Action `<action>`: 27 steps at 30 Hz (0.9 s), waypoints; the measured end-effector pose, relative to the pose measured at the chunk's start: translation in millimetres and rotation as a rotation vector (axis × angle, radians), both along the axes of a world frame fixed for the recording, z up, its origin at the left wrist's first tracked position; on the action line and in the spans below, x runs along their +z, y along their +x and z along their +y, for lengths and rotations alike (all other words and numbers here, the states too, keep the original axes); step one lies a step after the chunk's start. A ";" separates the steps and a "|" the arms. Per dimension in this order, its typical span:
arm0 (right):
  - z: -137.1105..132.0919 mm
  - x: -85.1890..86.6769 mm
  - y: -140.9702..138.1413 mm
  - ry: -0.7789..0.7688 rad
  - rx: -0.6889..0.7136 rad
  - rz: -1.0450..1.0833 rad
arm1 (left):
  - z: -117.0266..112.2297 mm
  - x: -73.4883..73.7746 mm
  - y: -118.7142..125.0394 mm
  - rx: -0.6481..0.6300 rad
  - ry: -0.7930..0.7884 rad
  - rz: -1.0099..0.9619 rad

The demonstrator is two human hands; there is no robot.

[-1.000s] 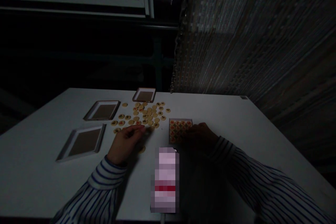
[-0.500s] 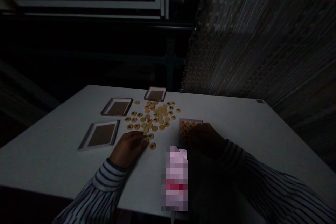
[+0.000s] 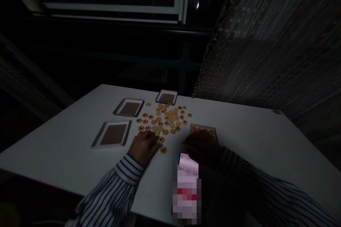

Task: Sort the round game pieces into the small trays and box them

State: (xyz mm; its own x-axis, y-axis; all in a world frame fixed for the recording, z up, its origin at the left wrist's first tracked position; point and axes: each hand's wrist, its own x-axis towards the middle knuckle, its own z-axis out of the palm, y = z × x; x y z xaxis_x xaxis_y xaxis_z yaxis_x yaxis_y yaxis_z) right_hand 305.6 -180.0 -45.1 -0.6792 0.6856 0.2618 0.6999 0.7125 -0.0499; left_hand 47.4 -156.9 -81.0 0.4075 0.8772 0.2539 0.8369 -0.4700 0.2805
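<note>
My left hand (image 3: pixel 143 148) rests on the table at the near edge of a spread of round wooden xiangqi pieces (image 3: pixel 172 115). Its fingers are bent and closed around a xiangqi piece, mostly hidden by them. Beside the fingertips lie a black-marked piece (image 3: pixel 161 140) and another one (image 3: pixel 163 150) closer to me. My right hand (image 3: pixel 202 147) is over the near part of a shallow box (image 3: pixel 215 132) with red-marked pieces in rows. Deep shadow hides its fingers, so whether they hold anything is unclear.
Three shallow trays stand left of and behind the pieces: a near one (image 3: pixel 113 134), a middle one (image 3: pixel 128 108) and a far one (image 3: pixel 166 97). A lit phone (image 3: pixel 188 166) lies between my forearms. Bead strings (image 3: pixel 253 42) hang beyond the white table (image 3: pixel 253 127) at right.
The view has shifted, moving the scene rightward. My left fingers have closed over a piece that showed at their tips. My right hand has come nearer to me, toward the phone's top.
</note>
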 end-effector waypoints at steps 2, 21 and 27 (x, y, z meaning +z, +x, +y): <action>0.2 -1.2 -0.7 0.007 0.002 0.002 | 2.8 4.8 7.2 -0.007 -0.011 0.013; 5.0 -0.3 -0.6 -0.212 -0.195 0.361 | -12.9 34.2 48.9 -0.089 -0.015 -0.239; -0.5 0.8 5.8 -0.499 -0.223 0.722 | -28.1 40.2 84.6 -0.120 -0.045 -0.381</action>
